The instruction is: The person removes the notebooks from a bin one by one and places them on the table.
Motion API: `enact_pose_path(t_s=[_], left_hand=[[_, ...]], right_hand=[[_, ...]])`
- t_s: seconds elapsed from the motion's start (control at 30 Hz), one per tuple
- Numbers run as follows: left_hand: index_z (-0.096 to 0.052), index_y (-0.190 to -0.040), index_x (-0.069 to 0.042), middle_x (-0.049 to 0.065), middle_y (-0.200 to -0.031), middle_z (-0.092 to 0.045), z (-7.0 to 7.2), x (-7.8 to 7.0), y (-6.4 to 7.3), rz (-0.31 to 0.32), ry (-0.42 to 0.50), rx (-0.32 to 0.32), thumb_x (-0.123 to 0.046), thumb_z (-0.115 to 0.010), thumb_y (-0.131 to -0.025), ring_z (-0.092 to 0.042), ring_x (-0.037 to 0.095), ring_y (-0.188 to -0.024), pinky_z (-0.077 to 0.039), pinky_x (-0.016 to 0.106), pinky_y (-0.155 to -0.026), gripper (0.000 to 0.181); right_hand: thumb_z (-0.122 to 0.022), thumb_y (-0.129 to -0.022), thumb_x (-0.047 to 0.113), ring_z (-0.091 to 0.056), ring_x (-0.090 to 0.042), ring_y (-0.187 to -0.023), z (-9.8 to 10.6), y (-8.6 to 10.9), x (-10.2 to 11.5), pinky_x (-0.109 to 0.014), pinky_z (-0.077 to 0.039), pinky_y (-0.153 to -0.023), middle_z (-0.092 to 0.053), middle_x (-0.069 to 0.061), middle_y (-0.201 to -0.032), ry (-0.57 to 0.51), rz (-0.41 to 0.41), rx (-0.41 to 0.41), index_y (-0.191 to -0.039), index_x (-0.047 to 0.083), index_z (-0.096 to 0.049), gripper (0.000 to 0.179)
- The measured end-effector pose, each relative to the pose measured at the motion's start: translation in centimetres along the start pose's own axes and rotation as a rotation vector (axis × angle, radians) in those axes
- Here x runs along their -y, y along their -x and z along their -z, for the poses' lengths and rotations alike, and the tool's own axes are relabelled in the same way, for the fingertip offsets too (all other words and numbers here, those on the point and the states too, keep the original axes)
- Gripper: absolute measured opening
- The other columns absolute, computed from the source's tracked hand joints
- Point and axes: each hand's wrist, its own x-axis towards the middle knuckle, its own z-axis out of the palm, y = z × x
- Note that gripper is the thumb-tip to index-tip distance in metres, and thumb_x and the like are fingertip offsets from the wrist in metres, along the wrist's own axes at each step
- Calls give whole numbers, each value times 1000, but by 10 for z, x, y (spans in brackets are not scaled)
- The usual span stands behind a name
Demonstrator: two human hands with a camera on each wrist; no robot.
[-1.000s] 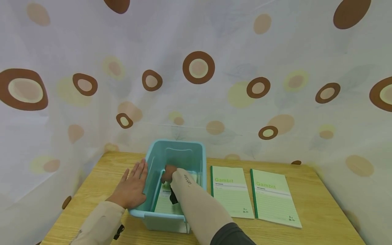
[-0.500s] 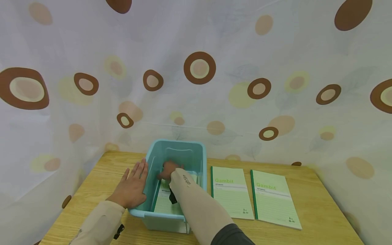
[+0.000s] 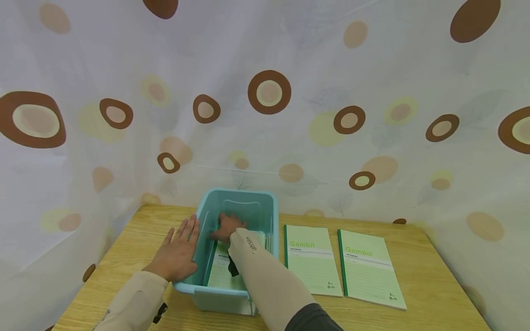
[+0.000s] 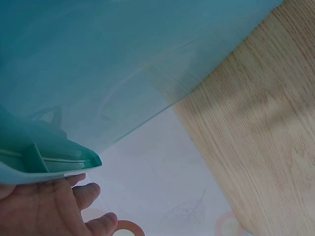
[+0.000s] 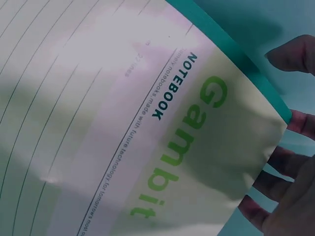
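A light-blue rectangular plastic bin (image 3: 223, 302) stands on the light wood-grain table (image 3: 430, 285), nearer the back-left corner than the back-right. In the bin, a pale green paper notebook with a dark green spine strip (image 3: 225, 273) lies cover up, spine toward the bin's left wall. Right hand (image 3: 227, 227): inside the bin, fingers spread, fingertips at the notebook's top edge, thumb apart from the spine. Left hand (image 4: 47, 209): fingers extended, resting against the bin's left rim. Two matching notebooks (image 3: 312, 264) lie side by side, right of the bin.
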Motion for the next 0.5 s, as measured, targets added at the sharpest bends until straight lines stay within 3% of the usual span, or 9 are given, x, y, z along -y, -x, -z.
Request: enact_pose_path(t_s=[0.27,0.5], left_hand=[[-17,-147,14,28,-157,-9,-2,2,-1,-8,1,-11,-8,-58,-75,-10,45,-143,-11,65,-110,87],[-16,-147,14,28,-157,-9,-2,3,-2,-14,5,-13,-8,-57,-75,-10,45,-143,-11,65,-110,86]], right_hand=[[-72,-81,38,-62,-27,-101,1,-1,0,-43,-50,-87,-64,-12,-111,-30,19,46,-129,6,-52,61],[-72,-79,47,-52,-32,-115,-7,-3,-3,-49,-39,-98,-58,-15,-125,52,6,44,-137,13,-47,71]])
